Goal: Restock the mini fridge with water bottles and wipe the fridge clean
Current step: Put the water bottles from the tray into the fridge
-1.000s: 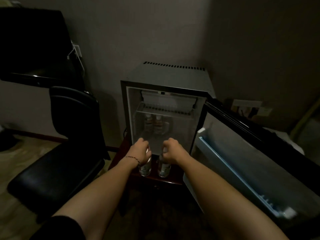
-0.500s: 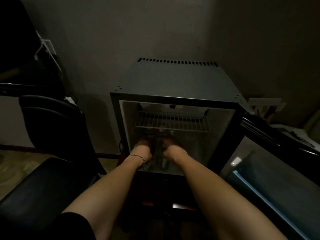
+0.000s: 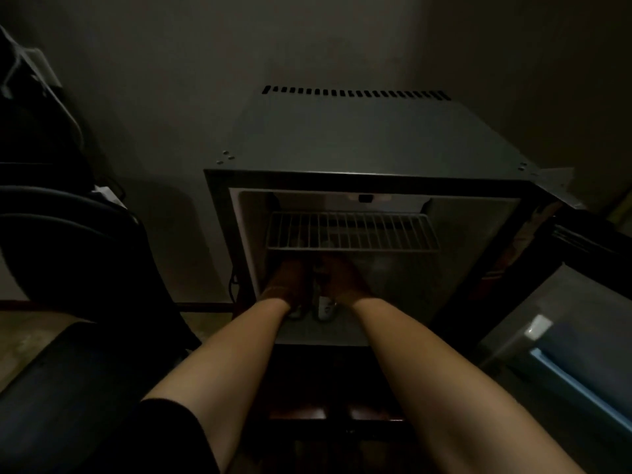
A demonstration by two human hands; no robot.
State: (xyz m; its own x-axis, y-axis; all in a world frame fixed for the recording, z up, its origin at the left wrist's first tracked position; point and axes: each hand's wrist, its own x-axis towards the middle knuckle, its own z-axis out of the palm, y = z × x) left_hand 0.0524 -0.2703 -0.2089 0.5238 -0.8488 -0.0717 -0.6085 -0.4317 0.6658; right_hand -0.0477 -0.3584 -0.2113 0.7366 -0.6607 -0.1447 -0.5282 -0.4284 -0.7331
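Both hands are deep in the mini fridge (image 3: 369, 138), under its wire shelf (image 3: 352, 230). From the head view, the left hand (image 3: 289, 278) is wrapped over the top of a water bottle (image 3: 297, 312) whose base just shows below the wrist; the right hand (image 3: 343, 278) holds a second bottle (image 3: 325, 307), its pale label visible between the two wrists. Both bottles stand near the front of the fridge floor (image 3: 321, 333), close together.

Risks, as I judge them: the bottles are nearly touching, so pushing one further back could knock the other over. The shelf sits low above the hands, and lifting a wrist could catch the wire. Light is poor inside, so anything already standing at the back is hard to see and may be struck.

Right of the fridge its door (image 3: 581, 336) hangs open, with a pale blue rack edge. Left of the fridge stands a dark chair (image 3: 68, 268). Behind the fridge is a plain wall (image 3: 239, 46). Below the fridge a dark wooden surface (image 3: 328, 413) shows between the forearms.
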